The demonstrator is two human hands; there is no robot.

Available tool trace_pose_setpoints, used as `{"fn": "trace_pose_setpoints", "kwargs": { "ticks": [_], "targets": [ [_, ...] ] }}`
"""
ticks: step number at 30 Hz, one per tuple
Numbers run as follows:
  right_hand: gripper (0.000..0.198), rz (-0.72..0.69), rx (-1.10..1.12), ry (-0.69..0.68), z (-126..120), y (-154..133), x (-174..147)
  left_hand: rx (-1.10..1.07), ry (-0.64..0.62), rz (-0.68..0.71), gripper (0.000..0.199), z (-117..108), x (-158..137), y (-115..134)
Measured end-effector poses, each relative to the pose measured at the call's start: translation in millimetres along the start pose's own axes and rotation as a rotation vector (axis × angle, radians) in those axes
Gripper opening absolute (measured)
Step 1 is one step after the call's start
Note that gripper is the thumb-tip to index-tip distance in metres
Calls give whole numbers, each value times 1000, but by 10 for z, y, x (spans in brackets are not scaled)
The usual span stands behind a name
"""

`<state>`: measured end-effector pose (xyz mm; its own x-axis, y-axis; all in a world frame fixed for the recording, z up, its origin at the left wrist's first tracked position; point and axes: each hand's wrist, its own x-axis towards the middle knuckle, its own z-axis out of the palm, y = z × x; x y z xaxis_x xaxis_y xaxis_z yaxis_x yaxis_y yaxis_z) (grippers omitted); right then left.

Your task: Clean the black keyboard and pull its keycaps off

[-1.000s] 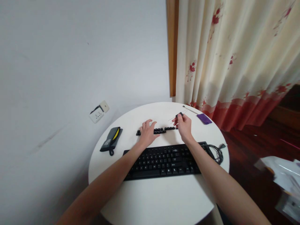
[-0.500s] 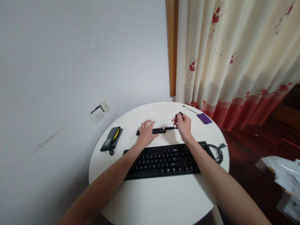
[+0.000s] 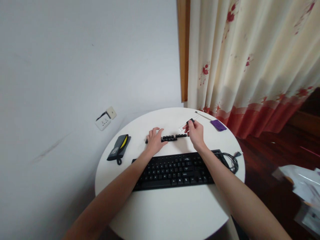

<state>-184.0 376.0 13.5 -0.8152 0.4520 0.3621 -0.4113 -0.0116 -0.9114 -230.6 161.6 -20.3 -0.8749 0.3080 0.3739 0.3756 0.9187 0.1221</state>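
A black keyboard (image 3: 170, 173) lies across the white round table (image 3: 165, 213), under both my forearms. Loose black keycaps (image 3: 181, 135) are lined up in rows behind it. My left hand (image 3: 154, 141) rests over the left part of these rows, fingers spread and thumb apart, covering some of the keycaps. Just above the table, right of the rows, my right hand (image 3: 196, 133) pinches a small black block (image 3: 190, 121) between thumb and fingers. Its exact kind is too small to make out. Thin wire (image 3: 182, 127) lies on the table beside that hand.
A dark grey pouch with a yellow insert (image 3: 119, 146) sits at the left edge. Toward the back right lie a thin brush (image 3: 203, 115) and a purple cloth (image 3: 218, 125). The keyboard's coiled cable (image 3: 233, 163) is at the right. Wall and curtain (image 3: 212, 60) stand behind.
Both hands stay almost in place; the left fingers shift very slightly. The view moves a little. The black block remains in my right hand.
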Motion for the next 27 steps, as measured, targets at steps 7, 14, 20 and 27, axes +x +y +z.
{"fn": "trace_pose_setpoints", "kwargs": {
  "ticks": [7,14,20,27],
  "targets": [
    [36,7,13,-9,2,16,3,4,-44,-57,72,-71,-4,-92],
    [34,8,0,-22,5,-6,-14,16,-38,-53,71,-17,14,-104],
    [36,4,-12,-18,-3,11,-2,-40,-43,-84,64,-218,55,-82],
    [35,-10,-34,7,-19,8,20,-283,-370,320,26,-483,-179,357]
  ]
}}
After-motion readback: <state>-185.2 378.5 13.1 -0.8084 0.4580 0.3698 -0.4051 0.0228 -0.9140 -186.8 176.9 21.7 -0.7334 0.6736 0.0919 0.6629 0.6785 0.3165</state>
